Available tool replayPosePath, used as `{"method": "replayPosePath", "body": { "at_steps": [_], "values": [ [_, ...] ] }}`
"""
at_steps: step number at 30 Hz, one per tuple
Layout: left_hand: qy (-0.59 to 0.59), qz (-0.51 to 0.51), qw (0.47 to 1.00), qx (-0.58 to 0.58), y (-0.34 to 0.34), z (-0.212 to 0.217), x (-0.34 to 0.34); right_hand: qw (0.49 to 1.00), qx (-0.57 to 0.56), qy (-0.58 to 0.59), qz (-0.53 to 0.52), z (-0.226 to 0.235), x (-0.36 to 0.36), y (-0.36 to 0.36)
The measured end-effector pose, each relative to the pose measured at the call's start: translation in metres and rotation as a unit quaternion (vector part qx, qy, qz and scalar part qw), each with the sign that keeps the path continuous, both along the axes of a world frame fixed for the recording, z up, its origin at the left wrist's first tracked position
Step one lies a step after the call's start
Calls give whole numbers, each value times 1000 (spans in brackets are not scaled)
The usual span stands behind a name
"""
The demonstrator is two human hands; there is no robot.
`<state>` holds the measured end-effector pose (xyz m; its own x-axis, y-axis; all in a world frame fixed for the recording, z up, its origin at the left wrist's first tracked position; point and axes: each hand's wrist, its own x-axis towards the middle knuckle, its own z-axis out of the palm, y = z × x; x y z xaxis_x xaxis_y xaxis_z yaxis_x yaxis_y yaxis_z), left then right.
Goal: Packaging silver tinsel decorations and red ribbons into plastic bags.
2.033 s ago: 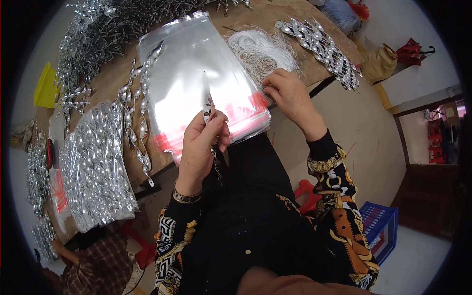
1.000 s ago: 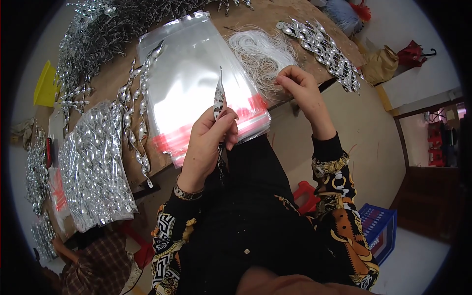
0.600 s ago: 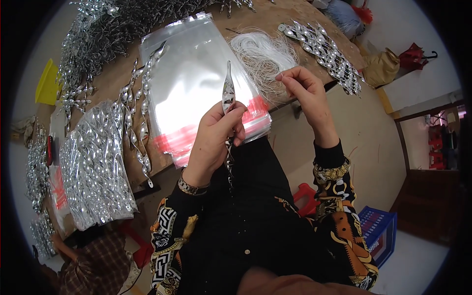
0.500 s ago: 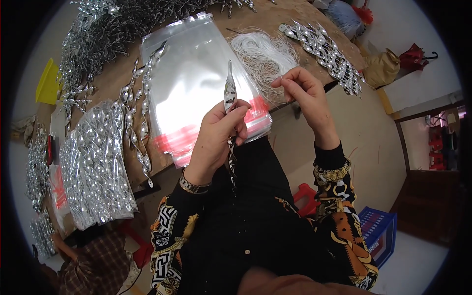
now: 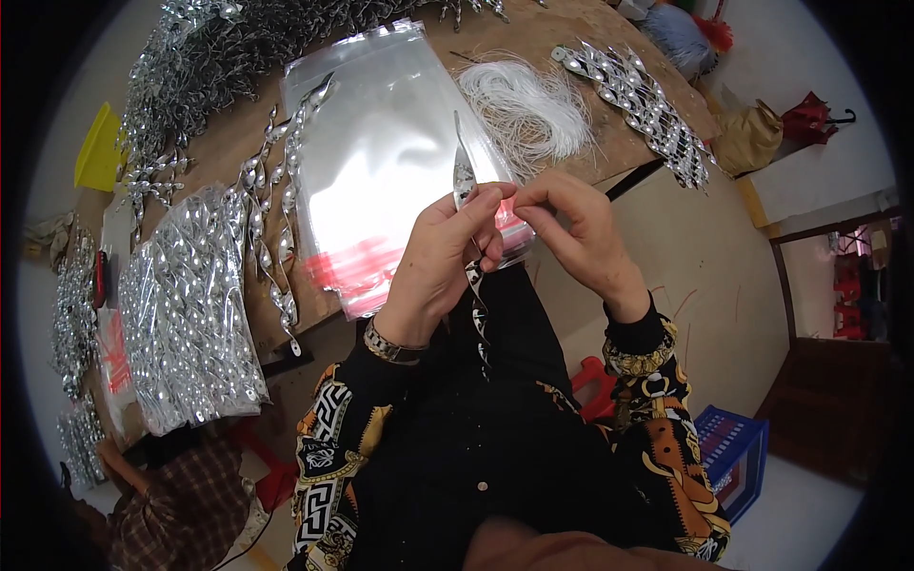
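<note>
At the lower centre of the frame are the person's dark lap and patterned sleeves. Just above, at frame centre, the left hand [image 5: 440, 268] is closed around a silver twisted strip [image 5: 464, 181]: the fingers are clamped on its middle, its pointed upper end rises above the thumb, and its lower length hangs down over the lap. The right hand [image 5: 577, 228] is just beside the left, to the right of centre, with thumb and forefinger pinched together at the left thumb tip; whether a thread lies between them cannot be told. Both hands are in front of the table edge [image 5: 633, 176]. Behind them, at upper centre, lies a stack of clear bags [image 5: 381, 162] with a red strip along its near edge. Left of the stack lie loose strips [image 5: 271, 214], and further left, at the left of the frame, filled bags [image 5: 186, 305] of the same strips. A white thread bundle [image 5: 524, 105] lies right of the stack, and a row of strips [image 5: 638, 100] lies at upper right. A silver heap [image 5: 238, 48] occupies the upper left.
</note>
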<state>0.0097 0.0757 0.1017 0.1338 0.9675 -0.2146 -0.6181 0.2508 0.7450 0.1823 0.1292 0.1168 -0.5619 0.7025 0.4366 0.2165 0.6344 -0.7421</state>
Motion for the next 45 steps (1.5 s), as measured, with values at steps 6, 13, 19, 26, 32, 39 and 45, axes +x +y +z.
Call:
{"method": "replayPosePath", "body": {
  "at_steps": [6, 13, 19, 26, 32, 39, 45],
  "values": [
    [-18, 15, 1000, 3, -1, -4, -5, 1000, 18, -24, 10, 0, 1, -5],
    [49, 72, 996, 19, -8, 1, -16, 999, 17, -46, -4, -1, 4, -4],
    [64, 97, 993, 21, -15, -1, -26, 998, 22, -49, -26, -2, 5, -3],
    [70, 98, 992, 35, -18, -5, -27, 997, 20, -59, -35, 2, -1, -8],
    [51, 108, 993, 17, -21, -4, -25, 997, 7, 16, -71, 4, -11, -12],
    [42, 46, 998, 24, -22, -2, -22, 997, 30, 28, -65, 5, -17, -14],
    [72, 13, 997, 5, -22, -2, -20, 997, 28, 35, -60, 4, -18, -13]
  ]
}}
